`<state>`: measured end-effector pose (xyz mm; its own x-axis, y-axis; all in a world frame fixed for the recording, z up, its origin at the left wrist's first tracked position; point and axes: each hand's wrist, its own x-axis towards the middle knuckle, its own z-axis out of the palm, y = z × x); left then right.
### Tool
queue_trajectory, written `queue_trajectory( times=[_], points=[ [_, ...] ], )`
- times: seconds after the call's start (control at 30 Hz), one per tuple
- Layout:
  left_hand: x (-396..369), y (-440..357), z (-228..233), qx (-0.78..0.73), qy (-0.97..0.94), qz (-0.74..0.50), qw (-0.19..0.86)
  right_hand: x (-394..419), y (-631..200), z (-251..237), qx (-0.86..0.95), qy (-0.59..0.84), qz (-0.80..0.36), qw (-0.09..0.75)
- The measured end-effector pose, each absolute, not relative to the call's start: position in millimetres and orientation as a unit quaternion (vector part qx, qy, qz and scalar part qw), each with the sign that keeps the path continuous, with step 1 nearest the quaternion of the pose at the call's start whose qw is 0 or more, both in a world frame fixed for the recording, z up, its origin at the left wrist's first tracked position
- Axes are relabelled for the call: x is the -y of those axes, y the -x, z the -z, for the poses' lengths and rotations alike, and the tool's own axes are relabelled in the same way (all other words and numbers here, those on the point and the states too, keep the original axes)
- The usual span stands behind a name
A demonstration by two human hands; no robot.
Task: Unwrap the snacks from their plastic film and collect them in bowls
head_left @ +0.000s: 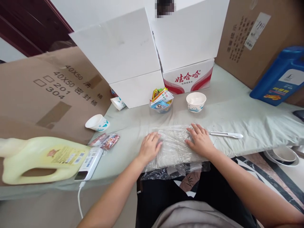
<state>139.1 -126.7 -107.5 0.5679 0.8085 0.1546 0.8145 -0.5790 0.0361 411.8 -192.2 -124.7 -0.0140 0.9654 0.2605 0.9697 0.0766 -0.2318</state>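
Observation:
A clear plastic bag [173,145] lies flat on the pale green cloth, its near end hanging over the table's front edge. My left hand [150,146] rests on the bag's left side with the fingers stretched out. On its right side lies my right hand [200,141], flat with spread fingers. Just right of that hand is a white utility knife [226,135], blade pointing left. Beyond the bag stand a clear bowl of colourful snack packets [161,99] and a white paper bowl [196,102].
White boxes [187,79] and brown cartons [59,95] wall the back and sides. At left lie a yellow jug [47,160], a power strip [91,163], red packets [108,141] and a paper cup [98,123]. A blue bottle [279,77] is at right; bowls [282,155] sit below the table's edge.

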Motion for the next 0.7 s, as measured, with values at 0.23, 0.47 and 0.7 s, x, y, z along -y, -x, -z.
queue_trajectory(
  times=[0.23, 0.47, 0.7],
  points=[
    [131.8, -157.0, 102.0, 0.422, 0.904, 0.003, -0.074, 191.1, -396.1, 79.4, 0.810, 0.556, -0.031, 0.182],
    [98.2, -172.8, 75.0, 0.425, 0.892, -0.115, -0.100, 150.8, -380.2, 83.8, 0.802, 0.590, -0.084, -0.026],
    [85.3, -142.3, 80.2, 0.512, 0.853, -0.032, -0.097, 133.4, -439.3, 72.2, 0.692, 0.711, -0.115, -0.046]
  ],
)
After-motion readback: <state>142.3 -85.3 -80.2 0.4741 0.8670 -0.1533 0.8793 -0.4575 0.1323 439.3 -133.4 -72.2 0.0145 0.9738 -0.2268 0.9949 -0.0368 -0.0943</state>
